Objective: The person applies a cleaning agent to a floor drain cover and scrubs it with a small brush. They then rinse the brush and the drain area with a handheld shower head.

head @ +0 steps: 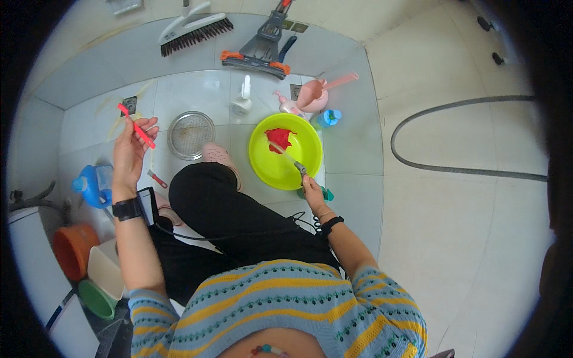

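Note:
My left hand (126, 156) is raised over the floor at the left and pinches a slim red plastic-handled tool (144, 136) with an angled head; its exact kind is unclear. In my right hand (314, 195) is a metal spray nozzle (300, 168). A thin jet of water runs from it into a yellow-green plastic basin (268, 172). The jet meets a crumpled red cloth (284, 133) lying on the basin's bottom. Beneath my right hand, a green bottle (329, 194) is partly hidden.
A round metal strainer (191, 135) and a small red-handled scraper (159, 180) lie on the tiles. Behind the basin stand a spray bottle (241, 106), a pink dipper (310, 96) and a blue-capped bottle (326, 119). A blue jug (95, 184) is at left; a floor brush (197, 35) leans behind.

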`<state>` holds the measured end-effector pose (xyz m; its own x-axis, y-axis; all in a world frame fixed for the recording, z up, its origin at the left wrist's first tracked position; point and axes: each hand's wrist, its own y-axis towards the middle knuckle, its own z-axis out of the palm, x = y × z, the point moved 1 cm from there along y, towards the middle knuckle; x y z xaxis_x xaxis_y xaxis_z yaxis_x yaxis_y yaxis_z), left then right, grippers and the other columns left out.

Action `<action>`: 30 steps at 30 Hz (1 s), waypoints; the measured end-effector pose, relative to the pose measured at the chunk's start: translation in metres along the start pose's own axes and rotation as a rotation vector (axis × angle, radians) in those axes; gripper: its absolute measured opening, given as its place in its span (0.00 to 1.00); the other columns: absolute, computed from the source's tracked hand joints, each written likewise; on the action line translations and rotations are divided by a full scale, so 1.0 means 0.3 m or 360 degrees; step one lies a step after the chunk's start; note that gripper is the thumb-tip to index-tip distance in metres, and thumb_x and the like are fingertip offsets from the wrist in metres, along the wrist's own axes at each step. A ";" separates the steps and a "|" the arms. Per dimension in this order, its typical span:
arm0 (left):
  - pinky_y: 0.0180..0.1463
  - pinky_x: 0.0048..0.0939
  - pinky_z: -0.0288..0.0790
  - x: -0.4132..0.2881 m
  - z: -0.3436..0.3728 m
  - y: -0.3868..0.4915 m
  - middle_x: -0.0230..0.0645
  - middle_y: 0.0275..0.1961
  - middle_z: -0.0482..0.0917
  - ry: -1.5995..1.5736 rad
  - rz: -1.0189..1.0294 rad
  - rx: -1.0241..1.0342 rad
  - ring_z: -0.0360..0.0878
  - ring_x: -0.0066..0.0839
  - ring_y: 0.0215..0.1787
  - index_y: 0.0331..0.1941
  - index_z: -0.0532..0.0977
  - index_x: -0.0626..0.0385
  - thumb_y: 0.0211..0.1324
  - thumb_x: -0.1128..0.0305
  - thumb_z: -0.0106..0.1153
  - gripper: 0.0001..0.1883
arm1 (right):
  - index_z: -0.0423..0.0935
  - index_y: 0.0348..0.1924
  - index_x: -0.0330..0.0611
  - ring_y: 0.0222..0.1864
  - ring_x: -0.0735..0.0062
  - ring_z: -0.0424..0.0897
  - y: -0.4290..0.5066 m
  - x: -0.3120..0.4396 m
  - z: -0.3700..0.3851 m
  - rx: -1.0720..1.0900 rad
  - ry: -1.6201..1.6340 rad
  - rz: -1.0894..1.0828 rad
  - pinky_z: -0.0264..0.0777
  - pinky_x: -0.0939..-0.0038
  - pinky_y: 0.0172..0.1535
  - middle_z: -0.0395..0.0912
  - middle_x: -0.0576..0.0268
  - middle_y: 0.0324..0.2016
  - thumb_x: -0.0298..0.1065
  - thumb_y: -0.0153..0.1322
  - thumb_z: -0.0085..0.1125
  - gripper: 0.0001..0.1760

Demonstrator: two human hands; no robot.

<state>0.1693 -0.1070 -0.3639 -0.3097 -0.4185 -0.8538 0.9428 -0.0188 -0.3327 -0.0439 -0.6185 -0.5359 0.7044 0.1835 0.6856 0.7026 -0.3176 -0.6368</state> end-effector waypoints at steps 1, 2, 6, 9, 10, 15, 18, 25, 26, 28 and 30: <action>0.58 0.33 0.78 -0.006 -0.002 -0.005 0.51 0.54 0.84 0.0011 -0.0007 -0.0014 0.85 0.34 0.51 0.51 0.76 0.64 0.78 0.48 0.43 0.26 | 0.74 0.65 0.37 0.43 0.72 0.72 -0.002 0.003 0.004 0.0005 0.0028 -0.0061 0.67 0.70 0.52 0.78 0.62 0.45 0.62 0.80 0.47 0.36; 0.57 0.33 0.78 -0.004 -0.003 -0.001 0.51 0.54 0.84 0.0030 -0.0019 -0.0079 0.86 0.34 0.50 0.51 0.76 0.64 0.78 0.48 0.42 0.26 | 0.74 0.65 0.37 0.43 0.72 0.72 0.002 0.002 0.010 -0.0053 0.0050 -0.0038 0.67 0.71 0.52 0.78 0.62 0.45 0.61 0.81 0.48 0.35; 0.57 0.32 0.78 -0.010 -0.002 -0.005 0.50 0.54 0.84 0.0089 -0.0016 -0.0046 0.86 0.34 0.50 0.51 0.76 0.64 0.79 0.48 0.40 0.27 | 0.79 0.43 0.49 0.27 0.86 0.63 -0.004 0.007 0.022 -0.0104 0.0335 -0.0165 0.58 0.80 0.31 0.66 0.78 0.26 0.59 0.82 0.47 0.23; 0.57 0.32 0.78 -0.013 0.001 -0.008 0.50 0.54 0.84 0.0103 -0.0007 -0.0071 0.86 0.34 0.50 0.50 0.76 0.64 0.79 0.48 0.40 0.27 | 0.78 0.39 0.51 0.25 0.86 0.63 -0.012 0.010 0.018 -0.0161 0.0329 -0.0043 0.56 0.80 0.29 0.66 0.78 0.25 0.60 0.81 0.47 0.23; 0.57 0.32 0.78 -0.015 0.001 -0.010 0.50 0.53 0.84 0.0106 0.0006 -0.0082 0.86 0.33 0.50 0.50 0.77 0.64 0.79 0.48 0.40 0.27 | 0.77 0.36 0.52 0.24 0.86 0.62 -0.016 0.013 0.013 -0.0153 0.0340 -0.0014 0.56 0.80 0.29 0.66 0.78 0.24 0.61 0.81 0.47 0.24; 0.58 0.32 0.78 -0.024 -0.002 -0.017 0.50 0.54 0.84 0.0109 -0.0002 -0.0133 0.86 0.33 0.50 0.50 0.76 0.64 0.79 0.48 0.40 0.27 | 0.76 0.35 0.52 0.24 0.85 0.62 -0.025 0.029 -0.004 -0.0121 0.0344 -0.0049 0.56 0.79 0.28 0.65 0.77 0.23 0.62 0.81 0.47 0.24; 0.58 0.33 0.77 -0.025 -0.003 -0.013 0.48 0.55 0.84 0.0118 -0.0022 -0.0101 0.85 0.32 0.51 0.51 0.76 0.62 0.78 0.46 0.42 0.27 | 0.77 0.35 0.52 0.24 0.85 0.62 -0.023 0.031 -0.003 -0.0159 0.0364 0.0011 0.56 0.79 0.28 0.66 0.78 0.23 0.62 0.80 0.48 0.24; 0.58 0.31 0.77 -0.017 -0.002 -0.005 0.48 0.54 0.84 0.0158 -0.0025 -0.0152 0.85 0.32 0.51 0.51 0.76 0.63 0.79 0.48 0.39 0.28 | 0.77 0.35 0.52 0.24 0.86 0.61 -0.022 0.041 0.007 -0.0242 0.0444 -0.0074 0.56 0.79 0.28 0.65 0.78 0.24 0.60 0.81 0.48 0.24; 0.58 0.32 0.77 -0.016 -0.001 -0.004 0.49 0.54 0.84 0.0151 -0.0033 -0.0136 0.85 0.32 0.51 0.51 0.76 0.63 0.79 0.48 0.39 0.27 | 0.77 0.35 0.51 0.24 0.86 0.61 -0.023 0.043 0.006 -0.0265 0.0460 -0.0080 0.56 0.79 0.28 0.65 0.78 0.24 0.60 0.81 0.47 0.24; 0.58 0.32 0.77 -0.017 0.001 -0.003 0.49 0.55 0.84 0.0156 -0.0040 -0.0137 0.85 0.33 0.51 0.51 0.76 0.63 0.79 0.48 0.39 0.27 | 0.77 0.35 0.51 0.24 0.86 0.61 -0.027 0.049 0.004 -0.0224 0.0485 -0.0115 0.56 0.79 0.28 0.64 0.78 0.24 0.59 0.81 0.47 0.23; 0.58 0.32 0.76 -0.017 0.002 -0.003 0.49 0.55 0.84 0.0162 -0.0048 -0.0136 0.85 0.33 0.51 0.51 0.76 0.63 0.79 0.48 0.39 0.27 | 0.76 0.34 0.51 0.24 0.86 0.61 -0.030 0.051 -0.002 -0.0249 0.0510 -0.0123 0.56 0.79 0.28 0.64 0.78 0.24 0.59 0.81 0.47 0.23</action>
<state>0.1700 -0.1054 -0.3591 -0.3529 -0.3243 -0.8777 0.9203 0.0490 -0.3881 -0.0396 -0.6132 -0.5195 0.5650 -0.0802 0.8212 0.7111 -0.4575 -0.5339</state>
